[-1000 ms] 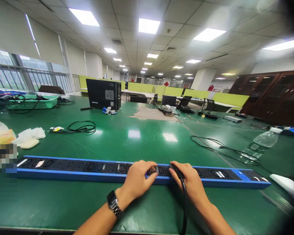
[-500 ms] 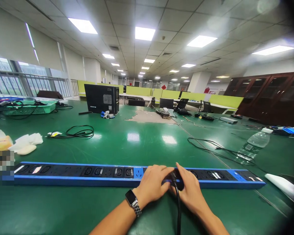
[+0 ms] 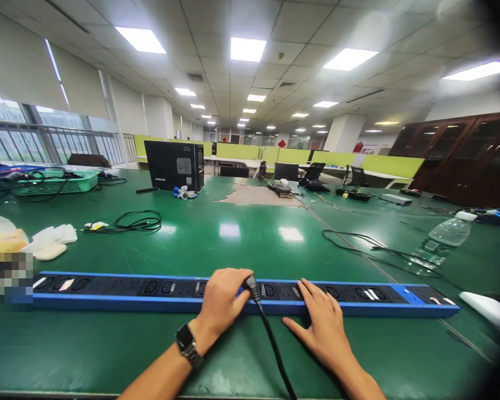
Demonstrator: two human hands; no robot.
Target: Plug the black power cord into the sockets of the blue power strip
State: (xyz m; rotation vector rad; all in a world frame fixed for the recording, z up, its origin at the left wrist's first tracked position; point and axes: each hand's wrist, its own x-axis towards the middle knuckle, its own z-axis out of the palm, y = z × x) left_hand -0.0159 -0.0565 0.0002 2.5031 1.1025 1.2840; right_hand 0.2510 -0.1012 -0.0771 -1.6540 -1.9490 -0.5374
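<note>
A long blue and black power strip (image 3: 175, 301) with many sockets lies across the green table in front of me. My left hand (image 3: 223, 297), with a watch on its wrist, pinches the black power plug (image 3: 252, 285) over the middle of the strip; whether the pins sit in a socket is hidden. From the plug a thick black cord (image 3: 276, 350) runs down toward the table's near edge. My right hand (image 3: 323, 322) rests with spread fingers on the strip, right of the plug, holding nothing.
A water bottle (image 3: 445, 241) stands at the right, with a thin black cable (image 3: 358, 239) beside it. Another coiled cable (image 3: 139, 223) lies left of centre. Farther back are a black computer case (image 3: 170, 165) and a green basket (image 3: 62, 183). White tissues (image 3: 54, 240) lie at the left.
My left hand has moved left along the strip with the plug. My right hand has come away from the plug and its fingers have spread on the strip.
</note>
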